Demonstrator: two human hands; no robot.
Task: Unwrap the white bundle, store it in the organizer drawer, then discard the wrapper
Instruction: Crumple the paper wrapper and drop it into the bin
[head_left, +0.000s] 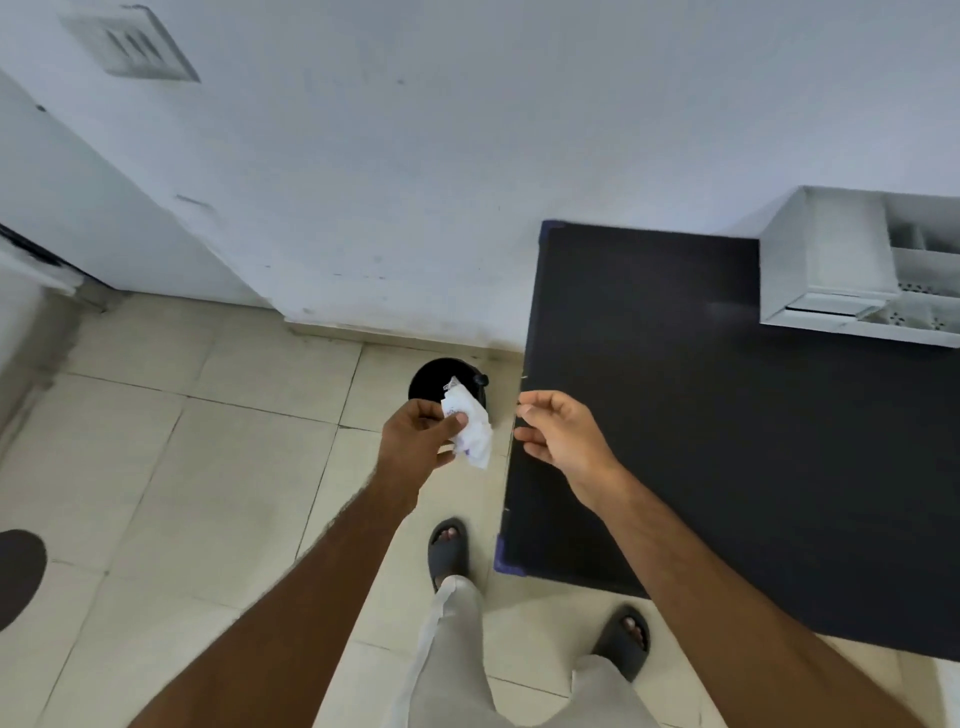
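My left hand (423, 434) pinches a crumpled white wrapper (470, 428) with faint purple print, held just in front of and above a round black bin (434, 379) on the floor. My right hand (558, 434) hovers beside it over the left edge of the black table (727, 415), fingers loosely curled and apart, holding nothing. A white organizer (831, 265) with drawers stands at the table's back right; its lower drawer (909, 317) looks pulled out a little. The white bundle itself is not visible.
Beige floor tiles (208, 467) spread to the left and front. A white wall (415, 182) runs behind the bin. My two feet in dark sandals (449, 551) stand close to the table's near left corner. A dark round object (18, 577) sits at the left edge.
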